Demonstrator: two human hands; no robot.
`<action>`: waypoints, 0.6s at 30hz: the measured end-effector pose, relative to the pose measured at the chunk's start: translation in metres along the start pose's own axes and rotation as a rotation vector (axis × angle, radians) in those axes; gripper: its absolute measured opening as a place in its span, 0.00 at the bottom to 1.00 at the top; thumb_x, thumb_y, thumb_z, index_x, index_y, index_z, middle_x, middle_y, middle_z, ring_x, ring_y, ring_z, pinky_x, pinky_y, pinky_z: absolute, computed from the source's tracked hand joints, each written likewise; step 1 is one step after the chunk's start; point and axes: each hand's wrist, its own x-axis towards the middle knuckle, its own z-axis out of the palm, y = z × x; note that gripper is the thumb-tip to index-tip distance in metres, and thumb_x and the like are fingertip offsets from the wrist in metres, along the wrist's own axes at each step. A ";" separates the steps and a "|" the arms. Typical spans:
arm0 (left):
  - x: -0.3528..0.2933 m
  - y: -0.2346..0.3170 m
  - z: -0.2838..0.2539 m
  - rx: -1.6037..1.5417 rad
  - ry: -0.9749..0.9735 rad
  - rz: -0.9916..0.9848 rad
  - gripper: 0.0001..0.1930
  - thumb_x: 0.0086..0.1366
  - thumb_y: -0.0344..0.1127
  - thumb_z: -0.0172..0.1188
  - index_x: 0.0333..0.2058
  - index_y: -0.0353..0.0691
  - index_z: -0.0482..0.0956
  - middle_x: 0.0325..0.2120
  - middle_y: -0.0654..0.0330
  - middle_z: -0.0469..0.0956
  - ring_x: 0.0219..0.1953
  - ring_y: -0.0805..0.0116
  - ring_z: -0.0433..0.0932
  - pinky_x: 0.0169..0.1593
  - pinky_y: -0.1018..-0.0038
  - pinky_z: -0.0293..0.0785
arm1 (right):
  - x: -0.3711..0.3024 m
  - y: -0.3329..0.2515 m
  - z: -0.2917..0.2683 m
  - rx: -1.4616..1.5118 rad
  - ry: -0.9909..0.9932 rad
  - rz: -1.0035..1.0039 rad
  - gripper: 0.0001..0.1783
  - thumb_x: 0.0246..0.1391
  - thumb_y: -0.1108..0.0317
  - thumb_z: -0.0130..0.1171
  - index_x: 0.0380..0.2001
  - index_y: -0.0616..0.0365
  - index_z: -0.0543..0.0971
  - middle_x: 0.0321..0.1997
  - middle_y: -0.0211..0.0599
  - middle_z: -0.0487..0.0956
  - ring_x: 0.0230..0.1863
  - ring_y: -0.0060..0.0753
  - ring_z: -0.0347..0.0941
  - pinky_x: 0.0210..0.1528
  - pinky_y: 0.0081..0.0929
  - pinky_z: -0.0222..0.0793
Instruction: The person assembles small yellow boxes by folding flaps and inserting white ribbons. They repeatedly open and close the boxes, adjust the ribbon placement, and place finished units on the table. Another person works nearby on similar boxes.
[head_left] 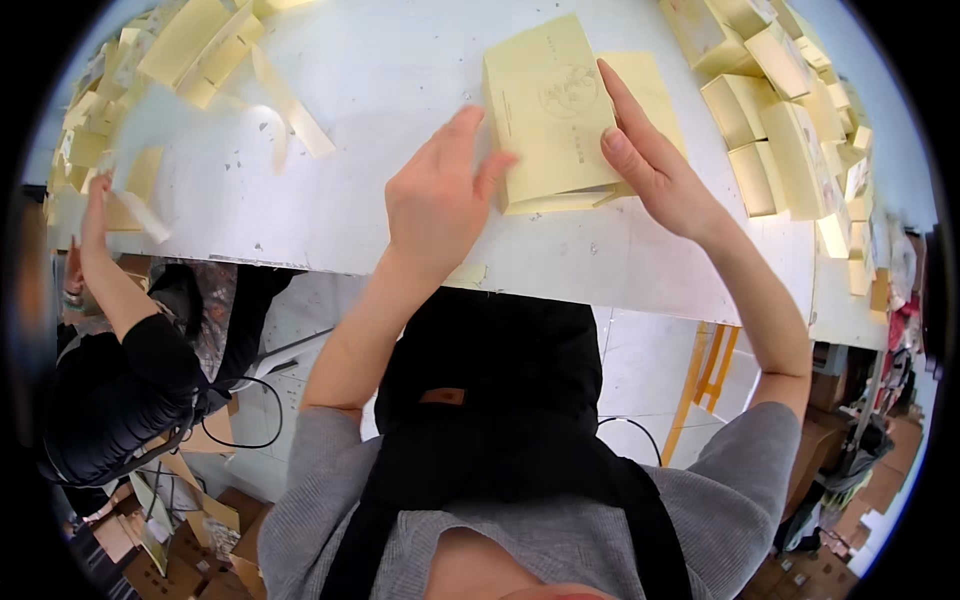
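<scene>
A pale yellow cardboard box [545, 110] with a line drawing on its top lies on the white table in front of me. Its near edge gapes slightly, and a flat yellow piece [645, 90] shows beyond its right side. Along the right side of the box, my right hand [655, 170] lies with straight fingers, the thumb at the box's edge. My left hand [440, 190] is by the left edge, slightly blurred, its fingers extended and its thumb apart, pointing at the box. Whether that thumb touches the cardboard is unclear.
Stacked yellow boxes [790, 130] crowd the table's right end. More boxes [195, 50] and loose strips [290, 105] lie at the far left. A co-worker's arm [120, 270] reaches over the table at left. Brown cartons [190, 560] stand on the floor.
</scene>
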 end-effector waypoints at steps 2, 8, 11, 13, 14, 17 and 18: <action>0.008 0.015 0.007 -0.018 0.126 0.081 0.33 0.52 0.43 0.72 0.53 0.31 0.71 0.42 0.47 0.79 0.34 0.56 0.82 0.36 0.70 0.78 | 0.002 0.004 0.001 0.057 -0.038 -0.111 0.41 0.67 0.45 0.39 0.71 0.60 0.42 0.74 0.44 0.49 0.73 0.42 0.47 0.71 0.33 0.41; -0.005 -0.002 0.005 -0.076 -0.053 -0.226 0.25 0.59 0.32 0.64 0.54 0.32 0.69 0.45 0.47 0.78 0.37 0.60 0.81 0.33 0.72 0.77 | 0.007 -0.007 0.007 -0.234 -0.113 -0.372 0.50 0.57 0.30 0.42 0.68 0.61 0.54 0.68 0.45 0.64 0.69 0.48 0.58 0.67 0.47 0.50; -0.004 -0.023 -0.024 -0.357 -0.072 -0.461 0.20 0.62 0.29 0.61 0.51 0.30 0.71 0.44 0.51 0.79 0.41 0.66 0.78 0.39 0.75 0.75 | 0.005 0.009 -0.014 -1.003 -0.160 -0.524 0.46 0.53 0.30 0.47 0.58 0.62 0.68 0.57 0.44 0.74 0.60 0.48 0.68 0.64 0.53 0.54; 0.000 -0.037 -0.032 -0.652 -0.008 -0.504 0.17 0.63 0.29 0.60 0.49 0.30 0.72 0.42 0.54 0.79 0.41 0.70 0.77 0.42 0.76 0.73 | -0.008 0.024 0.002 -0.785 -0.192 -0.512 0.42 0.52 0.31 0.50 0.51 0.61 0.72 0.50 0.43 0.76 0.54 0.47 0.71 0.63 0.55 0.55; 0.004 -0.035 -0.034 -0.732 0.014 -0.563 0.13 0.63 0.29 0.59 0.46 0.30 0.74 0.41 0.59 0.79 0.41 0.73 0.76 0.47 0.75 0.71 | -0.015 0.032 0.014 -0.679 -0.204 -0.501 0.40 0.51 0.32 0.51 0.47 0.61 0.74 0.46 0.42 0.77 0.50 0.47 0.72 0.62 0.56 0.56; 0.008 -0.034 -0.020 -0.752 0.215 -0.545 0.11 0.63 0.28 0.59 0.43 0.30 0.75 0.38 0.59 0.80 0.38 0.74 0.76 0.43 0.78 0.72 | -0.030 0.057 0.052 -0.669 0.181 -0.601 0.33 0.52 0.37 0.53 0.45 0.57 0.75 0.40 0.36 0.74 0.44 0.41 0.71 0.62 0.55 0.57; 0.002 -0.031 -0.019 -0.691 0.233 -0.533 0.11 0.63 0.28 0.59 0.43 0.30 0.75 0.36 0.59 0.80 0.37 0.74 0.76 0.41 0.79 0.72 | -0.026 0.057 0.056 -0.684 0.258 -0.659 0.29 0.54 0.40 0.54 0.41 0.57 0.76 0.40 0.35 0.74 0.40 0.38 0.69 0.58 0.51 0.63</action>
